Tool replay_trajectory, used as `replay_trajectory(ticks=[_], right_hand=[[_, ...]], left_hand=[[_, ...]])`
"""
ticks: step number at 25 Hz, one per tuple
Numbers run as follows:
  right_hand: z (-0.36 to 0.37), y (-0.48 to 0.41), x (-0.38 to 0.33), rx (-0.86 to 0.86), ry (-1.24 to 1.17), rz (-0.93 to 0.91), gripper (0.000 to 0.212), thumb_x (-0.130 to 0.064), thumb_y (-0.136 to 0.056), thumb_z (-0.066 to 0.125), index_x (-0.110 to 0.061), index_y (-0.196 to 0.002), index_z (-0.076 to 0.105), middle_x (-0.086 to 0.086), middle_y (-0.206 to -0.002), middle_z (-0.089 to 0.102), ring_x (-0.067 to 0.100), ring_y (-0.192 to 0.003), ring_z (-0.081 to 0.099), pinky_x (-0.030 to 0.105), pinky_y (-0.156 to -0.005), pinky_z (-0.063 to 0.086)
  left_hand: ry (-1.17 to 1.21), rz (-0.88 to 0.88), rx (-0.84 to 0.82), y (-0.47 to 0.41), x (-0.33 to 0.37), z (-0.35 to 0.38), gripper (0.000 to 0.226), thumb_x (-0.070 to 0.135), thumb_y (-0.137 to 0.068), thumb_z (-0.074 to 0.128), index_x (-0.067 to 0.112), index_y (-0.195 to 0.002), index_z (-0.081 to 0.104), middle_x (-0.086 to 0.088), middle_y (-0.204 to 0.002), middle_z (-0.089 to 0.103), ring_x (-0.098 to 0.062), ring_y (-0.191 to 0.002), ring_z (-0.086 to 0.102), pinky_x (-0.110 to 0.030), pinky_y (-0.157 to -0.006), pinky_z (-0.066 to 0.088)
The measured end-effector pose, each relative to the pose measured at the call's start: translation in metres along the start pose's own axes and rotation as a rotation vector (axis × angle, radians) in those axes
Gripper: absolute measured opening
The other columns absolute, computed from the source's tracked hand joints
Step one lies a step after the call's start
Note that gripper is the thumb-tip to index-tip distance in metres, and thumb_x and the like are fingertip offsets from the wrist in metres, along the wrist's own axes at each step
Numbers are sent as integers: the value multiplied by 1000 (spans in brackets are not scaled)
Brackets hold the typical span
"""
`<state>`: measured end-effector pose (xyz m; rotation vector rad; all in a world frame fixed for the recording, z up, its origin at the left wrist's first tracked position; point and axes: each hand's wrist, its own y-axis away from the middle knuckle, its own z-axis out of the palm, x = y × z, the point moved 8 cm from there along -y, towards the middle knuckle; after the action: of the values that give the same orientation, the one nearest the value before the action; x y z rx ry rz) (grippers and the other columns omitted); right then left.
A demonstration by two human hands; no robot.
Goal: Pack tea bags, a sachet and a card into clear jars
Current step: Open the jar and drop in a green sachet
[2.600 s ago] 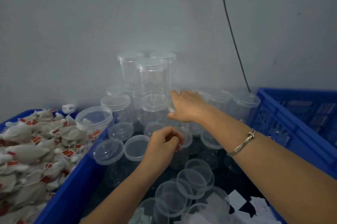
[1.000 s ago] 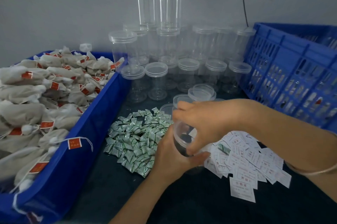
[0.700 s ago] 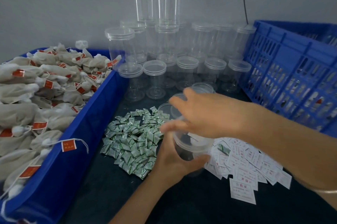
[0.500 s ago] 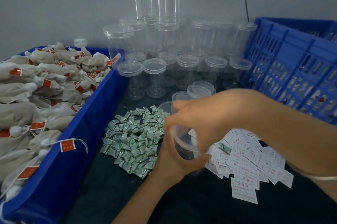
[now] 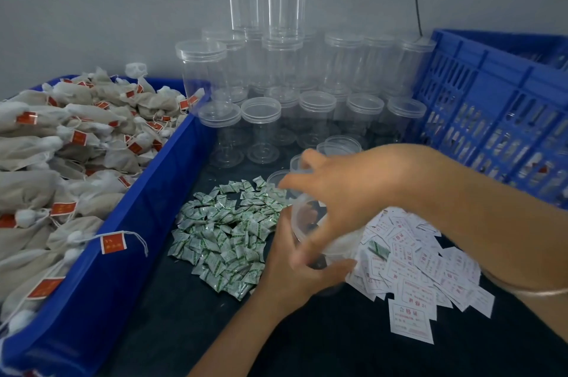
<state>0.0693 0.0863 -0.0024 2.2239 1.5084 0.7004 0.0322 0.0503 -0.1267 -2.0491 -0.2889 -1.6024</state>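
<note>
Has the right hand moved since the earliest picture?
Yes: right hand pulled back from the stacked jars toward the camera, now on the held jar.

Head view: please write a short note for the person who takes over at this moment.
Left hand grips the clear jar from below; right hand curls over its mouth, lid state unclear.
Tea bags fill the blue bin at left; sachets and cards lie in piles beside the jar.
Done: no filling shows in this jar.
Left: tea bags, one sachet, one card, then close.
</note>
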Motion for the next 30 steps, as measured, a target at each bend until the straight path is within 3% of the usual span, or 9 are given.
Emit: replay_trajectory(ticks=[3,6,8,11,15,19,22,27,30], right_hand=[[5,-5,-2,18,49,62,66,-70,-90,50,-26,-139,42,-6,-91,43,19,-81,46,31,-61,37],[9,3,-8,-92,3,-132,78,-46,-78,80,-48,-138,30,-6,-124,34,22,-115,43,35,-81,48],[12,2,-2,-96,-7,-77,96,-69,-70,75,-47,-148,22,-3,-145,23,26,-130,38,45,-97,46],[11,-7,0,71,27,58,84,-82,-77,53,-21,-134,46,-4,-102,50,19,-87,55,35,-69,47],[9,-3,-11,88,30,-111,60,-47,-83,71,-27,-128,36,-10,-89,33,10,-74,42,30,-58,40],[10,5,-16,28,9,-238,71,-22,-81,81,-33,-135,35,-8,-112,36,19,-104,48,40,-84,53],[0,21,-17,109,-44,-378,69,3,-78,65,-36,-130,41,-15,-123,35,9,-112,40,33,-87,50],[-41,24,46,565,-334,-187,52,-54,-75,70,-42,-113,37,-16,-116,42,5,-83,56,29,-61,54],[-31,-23,112,682,-486,113,51,-52,-72,82,-24,-95,46,-5,-103,55,12,-82,54,31,-69,44]], left_hand=[[49,-10,12,-1,1,-2,74,30,-58,89,43,-118,49,7,-115,63,-13,-107,63,-32,-87,55],[26,-8,15,0,2,-3,83,30,-57,89,43,-124,42,14,-119,62,-4,-110,61,-29,-89,53],[24,-22,4,0,1,-2,88,30,-58,91,47,-125,37,20,-121,58,0,-112,58,-25,-89,52],[20,-7,-7,1,1,-2,85,27,-61,89,32,-130,41,21,-123,54,-4,-115,56,-27,-91,51],[34,13,-12,1,3,-1,80,26,-60,89,37,-124,42,3,-121,60,-15,-113,60,-38,-92,52],[10,-21,27,3,3,-3,73,39,-52,86,51,-112,46,14,-114,62,-2,-106,62,-16,-80,51],[0,2,27,1,1,-4,74,41,-55,88,36,-118,49,16,-113,63,-1,-105,62,-13,-81,49],[-39,42,54,3,-1,-5,80,46,-57,88,40,-123,44,16,-123,54,-8,-123,51,-15,-98,40],[-69,45,68,4,-2,-5,82,46,-58,87,38,-125,42,16,-125,53,-9,-124,49,-21,-100,41]])
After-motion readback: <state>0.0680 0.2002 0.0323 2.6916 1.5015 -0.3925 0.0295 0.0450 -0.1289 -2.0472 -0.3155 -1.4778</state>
